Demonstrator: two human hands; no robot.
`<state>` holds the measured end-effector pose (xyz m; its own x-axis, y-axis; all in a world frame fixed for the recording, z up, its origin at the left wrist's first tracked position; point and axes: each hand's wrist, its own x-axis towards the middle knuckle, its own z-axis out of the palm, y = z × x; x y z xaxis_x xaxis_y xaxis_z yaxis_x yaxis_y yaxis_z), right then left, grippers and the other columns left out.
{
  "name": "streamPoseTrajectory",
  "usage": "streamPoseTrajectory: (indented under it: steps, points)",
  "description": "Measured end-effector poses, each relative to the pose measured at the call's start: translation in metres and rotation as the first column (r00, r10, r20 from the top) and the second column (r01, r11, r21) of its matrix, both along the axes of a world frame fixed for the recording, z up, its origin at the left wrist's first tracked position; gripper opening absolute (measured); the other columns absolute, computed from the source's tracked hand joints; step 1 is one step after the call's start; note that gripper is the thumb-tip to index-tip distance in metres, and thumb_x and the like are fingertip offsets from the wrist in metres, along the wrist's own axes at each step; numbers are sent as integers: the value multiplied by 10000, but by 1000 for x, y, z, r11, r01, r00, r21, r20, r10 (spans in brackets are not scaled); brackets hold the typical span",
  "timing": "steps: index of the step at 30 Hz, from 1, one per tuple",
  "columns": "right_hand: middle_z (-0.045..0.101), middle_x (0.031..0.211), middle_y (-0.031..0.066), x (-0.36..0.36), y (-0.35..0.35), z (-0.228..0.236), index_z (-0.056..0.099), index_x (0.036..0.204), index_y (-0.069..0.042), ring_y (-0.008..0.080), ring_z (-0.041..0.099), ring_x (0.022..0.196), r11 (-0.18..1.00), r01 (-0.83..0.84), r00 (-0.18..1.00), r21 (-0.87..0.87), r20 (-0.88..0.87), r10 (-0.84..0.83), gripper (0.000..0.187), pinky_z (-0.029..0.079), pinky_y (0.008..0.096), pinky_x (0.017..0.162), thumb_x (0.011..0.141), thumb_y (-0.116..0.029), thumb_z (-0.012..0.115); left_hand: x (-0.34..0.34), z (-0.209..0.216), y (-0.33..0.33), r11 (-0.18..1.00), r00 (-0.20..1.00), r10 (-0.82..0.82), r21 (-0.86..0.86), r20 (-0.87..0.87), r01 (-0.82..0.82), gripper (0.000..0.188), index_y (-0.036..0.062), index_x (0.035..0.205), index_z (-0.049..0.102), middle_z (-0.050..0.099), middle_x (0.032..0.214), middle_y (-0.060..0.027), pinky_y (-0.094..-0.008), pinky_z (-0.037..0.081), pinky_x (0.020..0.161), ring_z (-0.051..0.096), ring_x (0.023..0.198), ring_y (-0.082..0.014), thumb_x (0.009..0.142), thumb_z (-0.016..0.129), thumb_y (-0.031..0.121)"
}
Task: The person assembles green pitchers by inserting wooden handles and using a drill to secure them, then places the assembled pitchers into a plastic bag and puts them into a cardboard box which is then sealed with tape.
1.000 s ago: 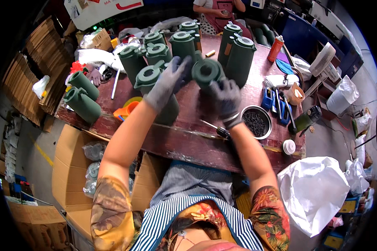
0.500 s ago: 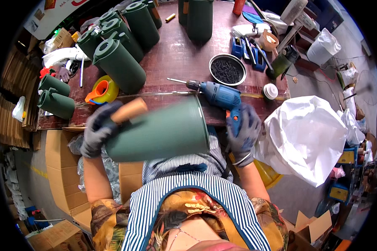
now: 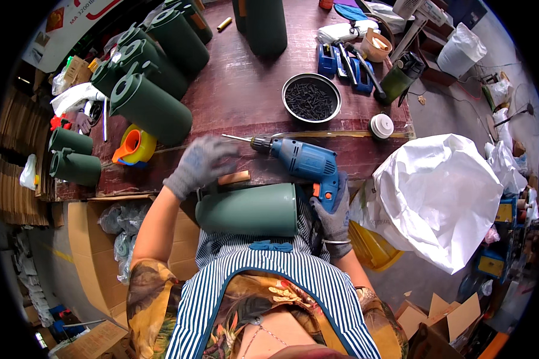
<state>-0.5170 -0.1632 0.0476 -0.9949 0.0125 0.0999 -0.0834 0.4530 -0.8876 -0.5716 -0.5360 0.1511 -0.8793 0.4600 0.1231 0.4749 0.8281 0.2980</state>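
A dark green jug [image 3: 248,209] lies on its side across my lap, its base toward my right and its wooden handle [image 3: 233,178] facing the table. My left hand [image 3: 202,163], in a grey glove, is just above the handle, fingers stretched out and slightly blurred, with nothing in them. Gloved too, my right hand [image 3: 335,210] is wrapped round the grip of a blue power drill [image 3: 305,160]. The drill's long bit points left over the table edge. Beyond it stands a round metal bowl [image 3: 311,110] of small black screws.
More green jugs [image 3: 153,113] stand at the table's left and far side. A yellow-and-orange tape roll [image 3: 135,146] lies near them. To the right are a white lidded jar [image 3: 381,126], a green bottle [image 3: 398,81] and a large white sack [image 3: 440,197]. An open cardboard box [image 3: 90,251] is below left.
My left hand has let go of the jug's handle and moved right and upward. The jug now rests lower on my lap. The drill stays in my right hand.
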Motion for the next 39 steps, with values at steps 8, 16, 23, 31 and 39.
streamPoseTrajectory:
  steps: [8,16,23,31,39]
  points:
    - [363,1560,192,-2,7,-3,198,1588,-25,293,424,1396,976,-44,992,-213,110,69,1037,349,396,1154,768,-160,819,-187,-11,136,976,960,215,83,-178,-203,381,107,1083,704,648,1077,-117,-446,470,948,599,1042,-337,849,739,406]
    - [327,1596,181,-6,11,-4,184,1593,-22,275,389,1429,981,-68,991,-183,101,87,1053,315,381,1175,770,-164,825,-211,-21,198,873,920,362,-293,-147,-390,441,127,1066,717,615,1215,-103,-457,473,929,555,1154,-323,798,771,473]
    - [334,1592,181,-11,13,-3,187,1596,-35,260,419,1405,969,-68,993,-237,77,88,1045,349,374,1155,769,-139,816,-219,-42,175,900,885,434,121,-168,-419,287,102,968,714,657,1079,-107,-439,498,897,608,1055,-308,846,748,360]
    - [454,1452,128,4,26,22,279,1564,-65,234,527,1249,787,49,950,-615,272,154,987,478,356,1037,734,-3,809,-88,-37,26,-53,829,136,839,543,-541,121,22,1082,597,687,1098,-143,-412,584,902,684,998,-254,998,609,109]
    - [483,1358,111,13,30,21,335,1540,-61,183,545,1148,844,114,924,-524,368,103,915,521,284,930,751,13,794,-3,-69,-19,68,585,-68,588,809,-806,249,-8,1147,576,666,1153,-157,-347,591,939,679,1042,-247,1030,582,211]
